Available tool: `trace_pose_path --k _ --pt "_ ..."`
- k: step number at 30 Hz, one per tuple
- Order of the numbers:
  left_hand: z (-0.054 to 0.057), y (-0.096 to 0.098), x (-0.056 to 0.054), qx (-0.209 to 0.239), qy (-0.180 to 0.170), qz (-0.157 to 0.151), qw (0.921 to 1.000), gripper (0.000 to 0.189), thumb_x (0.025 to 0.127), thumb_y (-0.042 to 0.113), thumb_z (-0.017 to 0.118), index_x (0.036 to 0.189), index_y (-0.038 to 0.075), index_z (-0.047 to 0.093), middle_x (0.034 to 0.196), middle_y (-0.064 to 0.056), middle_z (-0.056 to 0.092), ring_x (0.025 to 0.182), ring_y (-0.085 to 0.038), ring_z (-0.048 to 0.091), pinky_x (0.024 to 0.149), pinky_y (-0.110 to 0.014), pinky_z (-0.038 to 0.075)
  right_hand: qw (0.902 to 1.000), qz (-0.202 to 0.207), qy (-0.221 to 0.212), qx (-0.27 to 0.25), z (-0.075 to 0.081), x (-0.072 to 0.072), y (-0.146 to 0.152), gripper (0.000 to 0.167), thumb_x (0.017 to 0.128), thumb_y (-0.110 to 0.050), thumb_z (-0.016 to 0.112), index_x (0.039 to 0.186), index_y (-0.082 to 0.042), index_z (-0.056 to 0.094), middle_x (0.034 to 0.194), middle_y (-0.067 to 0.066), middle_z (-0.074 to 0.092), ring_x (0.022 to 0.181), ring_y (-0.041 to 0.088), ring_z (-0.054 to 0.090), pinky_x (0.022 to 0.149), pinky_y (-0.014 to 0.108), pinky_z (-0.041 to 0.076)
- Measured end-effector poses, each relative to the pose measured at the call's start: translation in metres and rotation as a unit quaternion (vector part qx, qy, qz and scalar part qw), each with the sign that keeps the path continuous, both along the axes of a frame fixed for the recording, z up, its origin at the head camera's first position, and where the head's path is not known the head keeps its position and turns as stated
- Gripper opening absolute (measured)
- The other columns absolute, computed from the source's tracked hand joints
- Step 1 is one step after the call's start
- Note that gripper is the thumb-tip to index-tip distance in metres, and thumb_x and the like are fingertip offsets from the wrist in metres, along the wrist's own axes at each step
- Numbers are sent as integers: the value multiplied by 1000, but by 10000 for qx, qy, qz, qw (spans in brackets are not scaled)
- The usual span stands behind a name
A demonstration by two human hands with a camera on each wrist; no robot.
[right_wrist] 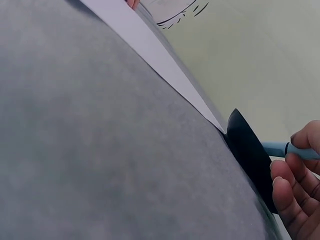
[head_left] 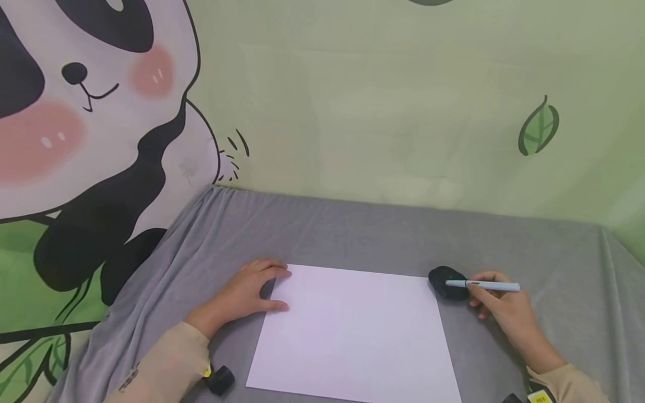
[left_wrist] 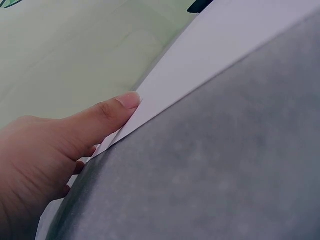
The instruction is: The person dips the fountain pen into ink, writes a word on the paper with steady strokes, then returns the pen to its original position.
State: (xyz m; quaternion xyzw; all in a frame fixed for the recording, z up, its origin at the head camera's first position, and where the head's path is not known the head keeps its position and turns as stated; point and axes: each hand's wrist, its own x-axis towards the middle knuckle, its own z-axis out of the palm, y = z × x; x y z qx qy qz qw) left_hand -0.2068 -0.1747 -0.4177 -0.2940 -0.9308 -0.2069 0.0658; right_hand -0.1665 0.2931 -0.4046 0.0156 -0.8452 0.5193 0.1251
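Observation:
A white sheet of paper (head_left: 358, 336) lies flat on the grey cloth. My left hand (head_left: 247, 291) rests at its upper left edge, thumb and fingers spread apart; the left wrist view shows the thumb (left_wrist: 107, 117) on the paper's margin. Between thumb and fingers, my right hand (head_left: 509, 316) pinches a light blue pen (head_left: 496, 286), held nearly level. The pen's left end is over a rounded black object (head_left: 440, 275) at the paper's upper right corner. In the right wrist view this black object (right_wrist: 245, 155) has a thin, slanted profile; its kind is unclear.
Grey cloth (head_left: 363, 229) covers the table and hangs in folds at the left. Behind it stands a pale green wall (head_left: 378, 123) with a painted panda (head_left: 101, 134) and a leaf (head_left: 539, 127). Small black devices (head_left: 220, 380) sit at both wrists.

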Motion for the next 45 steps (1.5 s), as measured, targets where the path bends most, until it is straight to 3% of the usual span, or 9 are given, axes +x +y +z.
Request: trace_pose_path --k 7,11,17,21,24,28,45 --pt "0 -1 2 60 -86 16 9999 62 71 39 83 123 10 64 128 -9 60 123 -31 53 104 -54 40 10000 -1 -69 -1 -1 0 -1 9 91 -11 65 89 -19 61 60 -13 61 47 7 56 41 24 47" --pt "0 -2 3 116 -167 34 9998 61 72 38 83 123 10 64 130 -9 59 124 -31 51 105 -55 39 10000 -32 -62 6 -2 -1 -2 4 91 -11 65 93 -11 62 64 -12 63 53 5 59 43 25 50" --pt "0 -3 4 134 -326 79 9993 63 73 38 82 126 9 62 136 -11 56 129 -33 49 107 -56 36 9996 -83 -178 189 -2 0 -2 19 92 -13 64 100 4 62 69 -13 63 57 4 60 45 26 51" --pt "-1 -2 4 113 -346 76 9993 64 74 38 81 127 8 61 137 -11 56 130 -33 48 108 -56 35 9998 69 -117 -152 -3 0 -1 5 92 -10 63 95 -8 66 70 -13 64 57 3 61 44 25 51" --pt "-1 -2 4 78 -338 70 9994 65 74 39 81 127 8 61 137 -11 56 131 -33 48 108 -56 35 9970 300 -26 -716 -4 0 0 13 93 -6 60 89 -17 66 71 -11 68 55 4 63 41 25 50" --pt "0 -1 3 12 -260 49 9996 66 74 40 80 128 7 61 137 -12 56 130 -33 49 107 -56 36 9897 568 48 -1313 -3 -1 2 16 94 -4 57 87 -16 65 71 -8 71 53 6 65 39 25 49" --pt "1 0 1 -106 -329 -114 9993 74 76 43 78 135 5 54 144 -14 50 134 -34 45 109 -56 35 9837 907 260 -1528 22 1 7 24 96 -3 54 97 -19 71 76 -4 73 59 6 67 43 24 52"
